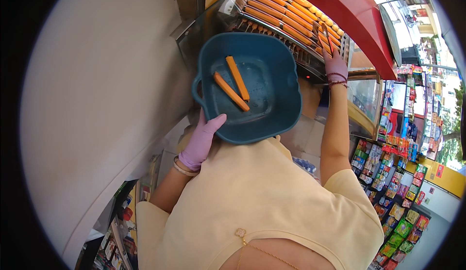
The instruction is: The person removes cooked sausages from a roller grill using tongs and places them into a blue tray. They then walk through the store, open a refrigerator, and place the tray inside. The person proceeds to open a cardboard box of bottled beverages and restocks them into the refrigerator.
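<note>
Teal basin [281, 88], centre, lower-left rim gripped by gloved left hand [205, 135]; two orange sausages [231, 92] inside. Right hand [336, 66], upper right, holds tongs [328, 39] over grill sausages [265, 9]: likely light, soft, greasy; pinch mid-length, gently.

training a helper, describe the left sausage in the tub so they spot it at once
Find the dark blue tub at upper centre, then the loop handle on its left side. Inside the tub, near that handle, lies the left sausage, orange and slanting down to the right. It leans flatter and reaches lower than the steeper right sausage, its only neighbour there.
</note>
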The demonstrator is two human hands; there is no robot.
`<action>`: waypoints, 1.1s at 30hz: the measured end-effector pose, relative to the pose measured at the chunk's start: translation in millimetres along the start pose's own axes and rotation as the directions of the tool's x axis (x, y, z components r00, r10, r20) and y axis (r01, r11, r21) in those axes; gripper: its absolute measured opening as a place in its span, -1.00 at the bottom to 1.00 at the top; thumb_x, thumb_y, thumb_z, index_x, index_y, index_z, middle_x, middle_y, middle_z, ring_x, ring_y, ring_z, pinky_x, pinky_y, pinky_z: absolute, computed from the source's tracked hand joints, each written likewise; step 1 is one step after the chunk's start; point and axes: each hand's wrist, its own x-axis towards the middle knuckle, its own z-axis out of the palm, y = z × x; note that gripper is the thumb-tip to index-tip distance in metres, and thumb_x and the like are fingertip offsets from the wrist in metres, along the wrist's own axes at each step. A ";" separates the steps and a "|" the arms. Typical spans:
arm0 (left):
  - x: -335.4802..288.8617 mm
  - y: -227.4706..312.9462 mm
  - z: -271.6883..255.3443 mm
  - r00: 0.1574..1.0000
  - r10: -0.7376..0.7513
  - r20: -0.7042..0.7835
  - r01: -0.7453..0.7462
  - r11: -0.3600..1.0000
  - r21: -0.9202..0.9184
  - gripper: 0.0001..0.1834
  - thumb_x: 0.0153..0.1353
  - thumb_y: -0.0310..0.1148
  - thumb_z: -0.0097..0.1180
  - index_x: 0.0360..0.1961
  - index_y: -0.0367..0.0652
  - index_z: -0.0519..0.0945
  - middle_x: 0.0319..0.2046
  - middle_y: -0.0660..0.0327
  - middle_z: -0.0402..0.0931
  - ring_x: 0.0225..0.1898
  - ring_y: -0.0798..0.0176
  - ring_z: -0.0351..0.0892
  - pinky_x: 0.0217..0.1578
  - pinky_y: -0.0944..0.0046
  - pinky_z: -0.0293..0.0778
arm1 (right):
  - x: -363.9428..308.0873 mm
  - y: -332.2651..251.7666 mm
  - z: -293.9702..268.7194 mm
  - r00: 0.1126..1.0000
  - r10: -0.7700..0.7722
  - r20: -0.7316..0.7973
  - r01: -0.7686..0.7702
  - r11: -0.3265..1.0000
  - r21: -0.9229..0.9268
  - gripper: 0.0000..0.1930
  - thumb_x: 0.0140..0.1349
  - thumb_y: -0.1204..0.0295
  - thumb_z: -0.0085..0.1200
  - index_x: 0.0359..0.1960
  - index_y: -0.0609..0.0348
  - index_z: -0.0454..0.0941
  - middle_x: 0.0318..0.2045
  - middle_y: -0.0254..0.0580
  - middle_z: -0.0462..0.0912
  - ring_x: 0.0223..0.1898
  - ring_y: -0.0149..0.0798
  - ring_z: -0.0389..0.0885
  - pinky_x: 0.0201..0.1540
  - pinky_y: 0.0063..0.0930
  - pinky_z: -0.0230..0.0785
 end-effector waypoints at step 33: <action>-10.9 3.0 4.5 0.993 0.041 -0.110 -0.039 0.999 0.022 -0.28 0.30 -0.31 0.02 0.41 -0.11 0.01 0.24 0.20 0.21 0.23 0.30 0.20 0.27 0.29 0.12 | 158.1 -91.9 16.8 0.548 -0.619 -0.563 0.477 0.784 -0.398 -0.38 0.28 -0.12 -0.12 0.18 0.08 0.38 0.06 0.11 0.53 0.08 0.12 0.49 0.09 -0.07 0.35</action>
